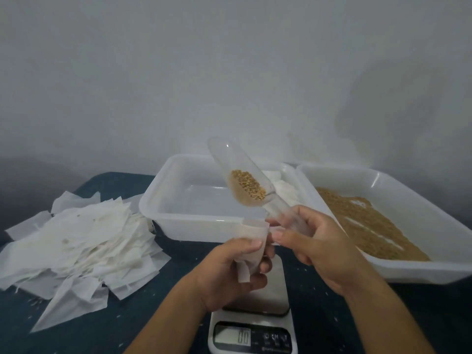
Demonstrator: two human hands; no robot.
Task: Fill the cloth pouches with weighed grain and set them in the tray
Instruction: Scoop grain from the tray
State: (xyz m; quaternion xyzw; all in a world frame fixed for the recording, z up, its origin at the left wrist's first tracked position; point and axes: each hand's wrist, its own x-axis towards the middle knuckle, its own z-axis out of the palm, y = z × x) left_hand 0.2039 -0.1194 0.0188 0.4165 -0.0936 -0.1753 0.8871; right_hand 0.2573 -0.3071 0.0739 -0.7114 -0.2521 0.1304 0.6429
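Our left hand [229, 272] grips one open cloth pouch [251, 238] above the scale [258, 315] at the table's near edge while our right hand [314, 241] holds the scoop [242, 180] of grain [249, 185] over the tray [163, 200], where only a few filled pouches [283, 187] seem to lie, so most of the pile of pouches [84, 241] by the left edge remains.

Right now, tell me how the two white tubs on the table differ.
The right tub holds a spread layer of brown grain; the middle tub holds only a few white pouches in its far right corner, the rest of its floor bare. The right tub sits angled and nearer the table's right edge; the middle tub sits behind the scale. Both are white, rectangular, shallow plastic.
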